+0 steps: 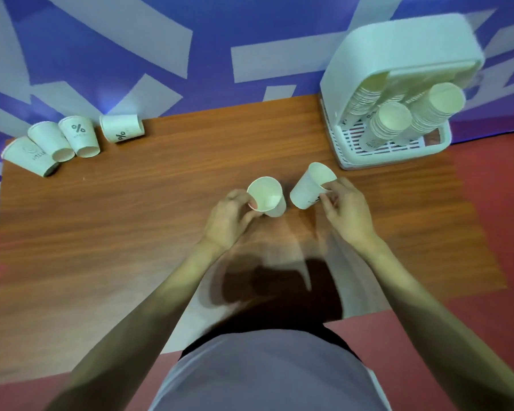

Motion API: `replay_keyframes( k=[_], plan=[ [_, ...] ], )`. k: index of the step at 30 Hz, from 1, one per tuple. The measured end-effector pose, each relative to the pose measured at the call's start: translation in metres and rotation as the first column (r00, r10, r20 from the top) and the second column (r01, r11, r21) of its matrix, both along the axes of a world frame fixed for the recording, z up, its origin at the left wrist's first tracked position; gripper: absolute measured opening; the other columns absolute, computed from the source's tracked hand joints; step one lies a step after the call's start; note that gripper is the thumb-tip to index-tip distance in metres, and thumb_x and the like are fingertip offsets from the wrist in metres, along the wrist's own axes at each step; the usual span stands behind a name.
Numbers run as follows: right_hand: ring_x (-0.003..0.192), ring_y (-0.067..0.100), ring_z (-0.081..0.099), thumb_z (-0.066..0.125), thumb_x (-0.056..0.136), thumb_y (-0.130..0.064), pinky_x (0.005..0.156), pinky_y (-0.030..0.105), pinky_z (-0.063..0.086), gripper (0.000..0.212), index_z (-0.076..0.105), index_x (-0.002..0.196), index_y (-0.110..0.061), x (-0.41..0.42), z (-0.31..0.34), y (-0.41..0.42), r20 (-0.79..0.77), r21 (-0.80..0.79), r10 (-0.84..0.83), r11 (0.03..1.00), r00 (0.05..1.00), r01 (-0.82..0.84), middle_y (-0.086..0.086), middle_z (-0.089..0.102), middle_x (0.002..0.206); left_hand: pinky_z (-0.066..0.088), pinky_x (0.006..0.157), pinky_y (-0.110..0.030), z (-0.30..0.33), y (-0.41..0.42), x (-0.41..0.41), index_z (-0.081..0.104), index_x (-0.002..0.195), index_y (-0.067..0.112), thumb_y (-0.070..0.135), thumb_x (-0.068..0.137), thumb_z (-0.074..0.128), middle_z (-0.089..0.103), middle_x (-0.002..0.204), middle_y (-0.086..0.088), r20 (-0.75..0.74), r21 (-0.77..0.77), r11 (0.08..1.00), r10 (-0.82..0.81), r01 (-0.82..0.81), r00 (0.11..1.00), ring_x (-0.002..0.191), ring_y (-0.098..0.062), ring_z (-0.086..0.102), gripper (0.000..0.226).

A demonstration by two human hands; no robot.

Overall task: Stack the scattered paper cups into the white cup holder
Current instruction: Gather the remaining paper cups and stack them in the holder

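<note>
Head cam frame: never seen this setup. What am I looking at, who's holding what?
There is no robot here. One wide-angle camera worn on a person's head looks forward and down, so the two bare arms reaching in from the bottom are the wearer's own.

The surface is a wooden table. The left hand grips a paper cup, its open mouth facing the camera. The right hand pinches the rim of a second cup, which is tilted.

At the table's far left lie four loose cups on their sides, some printed with a percent sign. At the far right stands the white cup holder, already carrying several stacks of cups.
</note>
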State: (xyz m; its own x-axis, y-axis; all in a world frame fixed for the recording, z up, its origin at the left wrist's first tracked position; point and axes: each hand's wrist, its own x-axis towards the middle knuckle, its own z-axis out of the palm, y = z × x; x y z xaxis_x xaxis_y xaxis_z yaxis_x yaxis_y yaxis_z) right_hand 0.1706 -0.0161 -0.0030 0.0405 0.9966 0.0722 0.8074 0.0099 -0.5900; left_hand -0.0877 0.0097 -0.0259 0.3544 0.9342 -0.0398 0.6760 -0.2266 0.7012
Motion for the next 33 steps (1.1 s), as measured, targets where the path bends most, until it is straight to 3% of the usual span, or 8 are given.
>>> replay_keyframes(
  k=[4, 8, 14, 21, 28, 33],
  plan=[
    [0.069, 0.024, 0.057, 0.058, 0.091, -0.007, 0.057, 0.036, 0.047, 0.014, 0.064, 0.103, -0.008, 0.059, 0.008, -0.004, 0.003, 0.101, -0.018, 0.995, 1.0, 0.017, 0.009, 0.057, 0.093, 0.055, 0.076, -0.04, 0.016, 0.008, 0.059, 0.066, 0.092, 0.01, 0.026, 0.084, 0.069, 0.063, 0.105, -0.005, 0.09, 0.065, 0.998, -0.02, 0.014, 0.996, 0.09, -0.023, 0.064, 0.018],
    [0.079, 0.024, 0.056, 0.054, 0.092, -0.005, 0.062, 0.037, 0.047, 0.011, 0.063, 0.098, -0.002, 0.115, 0.018, 0.006, -0.009, 0.307, -0.105, 0.946, 0.994, 0.103, 0.012, 0.057, 0.094, 0.056, 0.075, -0.04, 0.032, 0.025, 0.104, 0.065, 0.091, 0.011, 0.033, 0.084, 0.065, 0.063, 0.108, -0.002, 0.183, 0.109, 0.994, -0.005, -0.016, 0.983, 0.09, -0.021, 0.064, 0.023],
    [0.08, 0.029, 0.058, 0.052, 0.094, -0.006, 0.063, 0.035, 0.046, 0.018, 0.067, 0.102, 0.0, 0.173, 0.022, 0.058, -0.036, 0.501, -0.227, 0.838, 0.973, 0.214, 0.018, 0.058, 0.092, 0.055, 0.074, -0.039, 0.051, 0.057, 0.151, 0.065, 0.091, 0.013, 0.039, 0.085, 0.061, 0.061, 0.11, 0.0, 0.155, 0.174, 0.985, -0.03, 0.003, 0.987, 0.094, -0.019, 0.061, 0.027],
    [0.083, 0.026, 0.057, 0.053, 0.09, -0.001, 0.064, 0.032, 0.046, 0.02, 0.067, 0.105, -0.003, 0.18, -0.009, 0.086, 0.05, 0.461, -0.181, 0.877, 0.982, 0.138, 0.016, 0.059, 0.093, 0.052, 0.077, -0.026, 0.065, 0.091, 0.178, 0.066, 0.094, 0.008, 0.02, 0.086, 0.068, 0.062, 0.112, -0.003, 0.164, 0.267, 0.964, -0.055, 0.009, 0.985, 0.098, -0.011, 0.057, 0.015],
    [0.086, 0.03, 0.054, 0.051, 0.087, -0.002, 0.061, 0.039, 0.048, 0.027, 0.064, 0.111, -0.006, 0.176, -0.02, 0.096, 0.145, 0.27, -0.153, 0.956, 0.977, 0.11, 0.014, 0.055, 0.094, 0.053, 0.075, -0.035, 0.077, 0.112, 0.199, 0.067, 0.095, 0.012, 0.027, 0.087, 0.065, 0.062, 0.114, 0.0, 0.181, 0.307, 0.951, -0.033, -0.024, 0.983, 0.096, -0.012, 0.058, 0.017],
    [0.092, 0.034, 0.055, 0.052, 0.09, -0.004, 0.069, 0.047, 0.052, 0.028, 0.062, 0.116, -0.004, 0.177, -0.022, 0.106, 0.144, 0.134, -0.098, 0.988, 0.985, 0.079, 0.016, 0.056, 0.099, 0.052, 0.075, -0.038, 0.083, 0.122, 0.223, 0.065, 0.096, 0.012, 0.028, 0.088, 0.065, 0.06, 0.116, 0.0, 0.161, 0.317, 0.948, -0.08, 0.025, 0.984, 0.101, -0.015, 0.057, 0.018]
  ],
)
